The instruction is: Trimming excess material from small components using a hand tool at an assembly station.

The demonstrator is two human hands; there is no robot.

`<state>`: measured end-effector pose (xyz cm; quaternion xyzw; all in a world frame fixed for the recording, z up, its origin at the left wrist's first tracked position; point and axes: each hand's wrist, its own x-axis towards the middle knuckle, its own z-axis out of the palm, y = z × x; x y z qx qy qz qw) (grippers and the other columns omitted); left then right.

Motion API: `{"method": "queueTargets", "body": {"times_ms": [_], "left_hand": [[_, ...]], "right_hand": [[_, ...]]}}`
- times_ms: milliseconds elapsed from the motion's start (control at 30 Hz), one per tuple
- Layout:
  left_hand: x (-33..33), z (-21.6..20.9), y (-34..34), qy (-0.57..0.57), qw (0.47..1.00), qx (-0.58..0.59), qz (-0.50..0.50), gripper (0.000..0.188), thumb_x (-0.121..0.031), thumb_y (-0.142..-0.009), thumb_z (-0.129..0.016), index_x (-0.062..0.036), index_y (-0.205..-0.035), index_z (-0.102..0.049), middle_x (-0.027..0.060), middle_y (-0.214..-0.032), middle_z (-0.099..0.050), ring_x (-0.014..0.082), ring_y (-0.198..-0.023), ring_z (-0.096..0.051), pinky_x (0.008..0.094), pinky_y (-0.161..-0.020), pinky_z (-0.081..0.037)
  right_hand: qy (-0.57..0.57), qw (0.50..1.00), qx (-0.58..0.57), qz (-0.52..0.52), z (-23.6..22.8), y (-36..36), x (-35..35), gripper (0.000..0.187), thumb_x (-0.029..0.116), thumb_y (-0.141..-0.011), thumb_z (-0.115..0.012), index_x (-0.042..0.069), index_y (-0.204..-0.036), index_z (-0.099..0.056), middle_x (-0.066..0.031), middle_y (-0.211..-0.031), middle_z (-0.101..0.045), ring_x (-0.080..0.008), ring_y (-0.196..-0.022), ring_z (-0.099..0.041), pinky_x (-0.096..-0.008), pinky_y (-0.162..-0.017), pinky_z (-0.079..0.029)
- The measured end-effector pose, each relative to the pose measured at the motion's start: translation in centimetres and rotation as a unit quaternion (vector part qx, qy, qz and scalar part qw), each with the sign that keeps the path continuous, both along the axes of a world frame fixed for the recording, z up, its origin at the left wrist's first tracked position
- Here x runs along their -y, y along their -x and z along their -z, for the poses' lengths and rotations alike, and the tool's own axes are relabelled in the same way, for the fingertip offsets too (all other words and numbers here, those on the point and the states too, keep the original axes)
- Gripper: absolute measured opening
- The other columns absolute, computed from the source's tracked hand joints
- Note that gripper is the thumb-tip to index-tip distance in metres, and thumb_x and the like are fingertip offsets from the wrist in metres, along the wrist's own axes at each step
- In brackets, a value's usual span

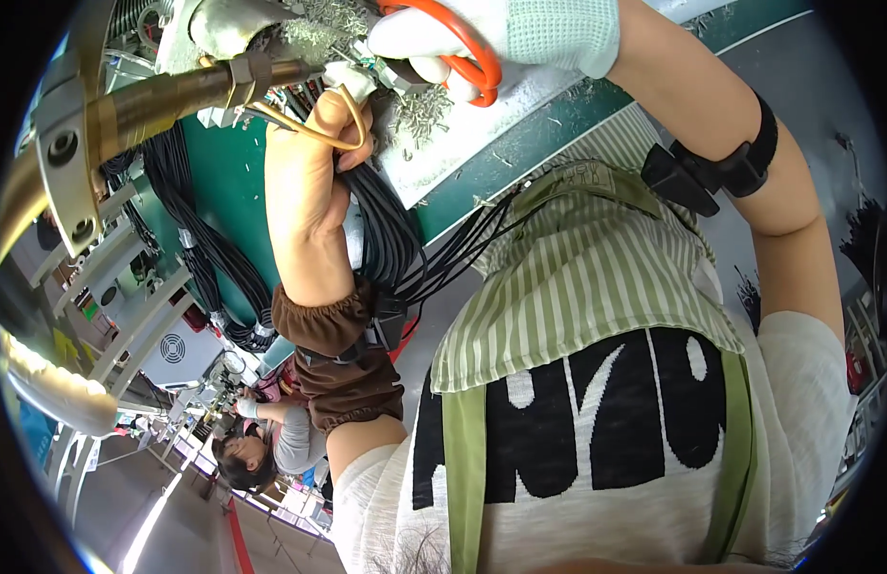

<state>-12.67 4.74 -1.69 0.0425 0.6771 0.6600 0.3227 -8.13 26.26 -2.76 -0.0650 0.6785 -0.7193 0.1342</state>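
At the top, my right hand (434, 50), in a white knit glove, has its fingers closed through the loops of orange-handled scissors (488, 69); the blades are mostly hidden. My left hand (319, 153) is closed in a pinch just left of it, with a white cover at a fingertip. What the pinch holds is hidden. A tan loop of cord or wire (355, 142) crosses in front of the left fingers. Black cables (391, 225) run from behind the left hand down over the bench edge. Small grey-green clippings (420, 120) lie under both hands.
A brass-coloured metal arm (166, 100) with a clamp reaches in from the left. More black cable bundles (180, 201) lie along the green bench top (223, 172). Further back at lower left, a co-worker (290, 440) sits near a white box with a fan grille (176, 349).
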Motion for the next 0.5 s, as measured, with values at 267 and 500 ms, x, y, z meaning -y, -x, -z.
{"method": "queueTargets", "body": {"times_ms": [267,500], "left_hand": [[-0.9,-0.8,-1.0,0.057,0.996,-0.058,-0.033,0.025,-0.020,-0.079,-0.072,-0.0026,-0.074,-0.054,-0.0021,-0.058,-0.047,0.0057,-0.045,-0.038,0.0199,-0.041,-0.028],[-1.6,-1.3,-2.4,0.182,0.965,-0.177,-0.072,0.014,-0.012,-0.078,-0.066,-0.0029,-0.078,-0.056,-0.0020,-0.059,-0.050,0.0046,-0.047,-0.042,0.0196,-0.042,-0.031]], "right_hand": [[0.099,0.987,0.110,-0.054,-0.8,0.0,-0.6,0.031,0.020,-0.086,-0.059,-0.003,-0.066,-0.059,-0.0097,-0.053,-0.056,-0.0164,-0.043,-0.055,-0.0290,-0.039,-0.041],[0.042,0.993,0.097,-0.060,-1.7,0.5,-0.9,0.032,0.021,-0.086,-0.058,-0.003,-0.066,-0.059,-0.0094,-0.051,-0.054,-0.0156,-0.039,-0.052,-0.0280,-0.035,-0.037]]}}
